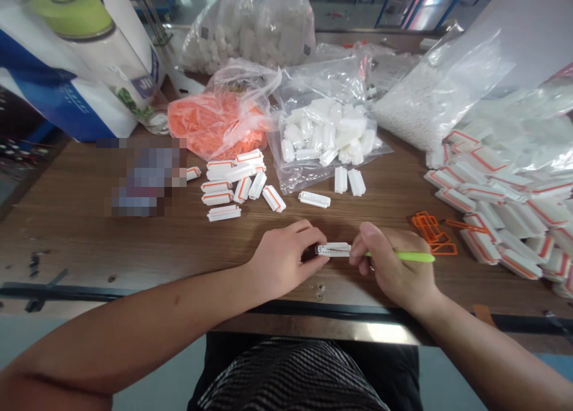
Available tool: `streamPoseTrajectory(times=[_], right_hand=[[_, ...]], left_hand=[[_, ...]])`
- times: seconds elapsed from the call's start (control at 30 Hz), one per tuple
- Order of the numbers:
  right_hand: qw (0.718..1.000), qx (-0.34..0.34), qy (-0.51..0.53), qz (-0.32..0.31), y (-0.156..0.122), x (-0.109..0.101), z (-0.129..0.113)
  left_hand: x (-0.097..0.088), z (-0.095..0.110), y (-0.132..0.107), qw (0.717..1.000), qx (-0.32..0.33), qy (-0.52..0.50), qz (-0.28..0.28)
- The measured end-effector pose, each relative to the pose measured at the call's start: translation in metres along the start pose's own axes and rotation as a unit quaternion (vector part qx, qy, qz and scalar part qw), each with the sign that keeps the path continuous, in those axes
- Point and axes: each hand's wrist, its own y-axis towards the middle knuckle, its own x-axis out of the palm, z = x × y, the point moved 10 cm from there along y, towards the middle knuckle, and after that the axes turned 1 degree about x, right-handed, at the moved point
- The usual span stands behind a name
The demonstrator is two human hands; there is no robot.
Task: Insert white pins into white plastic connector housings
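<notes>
Near the front edge of the table, my left hand (292,252) pinches the left end of a small white plastic housing (336,249) between thumb and fingers. A row of tiny dark marks runs along the housing's near side. My right hand (394,258) is closed around a slim tool with a lime-green handle (416,257). Its fingertips meet the housing's right end and hide the tool's tip. Beyond my hands lie a similar white housing (314,199) and a pair of white pieces (348,181). Several white housings with orange strips (224,212) lie to the left.
A bag of orange parts (219,124) and a bag of white pieces (326,130) lie behind. On the right is a pile of orange-striped housings (496,208), beside orange frame scraps (434,235). A green-lidded bottle (111,58) stands back left.
</notes>
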Motion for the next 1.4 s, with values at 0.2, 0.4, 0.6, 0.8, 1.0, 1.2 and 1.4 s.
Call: streamPoseTrajectory(times=[0.2, 0.4, 0.6, 0.8, 1.0, 1.2, 1.4], right_hand=[[1.0, 0.023, -0.009, 0.007, 0.002, -0.001, 0.005], [0.999, 0.01, -0.046, -0.001, 0.003, 0.001, -0.005], [0.992, -0.101, -0.076, -0.02, -0.004, 0.002, -0.027], [1.0, -0.01, 0.001, 0.015, 0.0, -0.01, 0.001], [1.0, -0.006, 0.006, 0.01, 0.0, -0.006, 0.004], [1.0, 0.004, 0.009, 0.009, 0.0, -0.006, 0.007], [1.0, 0.02, -0.007, 0.012, 0.004, -0.004, 0.006]], left_hand=[[0.0, 0.001, 0.0, 1.0, -0.001, -0.001, -0.003], [0.001, 0.0, 0.0, 1.0, -0.006, 0.001, -0.003], [0.001, -0.001, 0.001, 1.0, -0.008, -0.001, -0.006], [0.001, -0.001, 0.0, 1.0, -0.006, -0.003, -0.003], [0.0, -0.001, 0.001, 1.0, 0.0, -0.004, -0.002], [0.0, 0.0, 0.0, 1.0, -0.002, 0.001, -0.003], [0.0, 0.0, 0.0, 1.0, -0.001, 0.006, -0.004]])
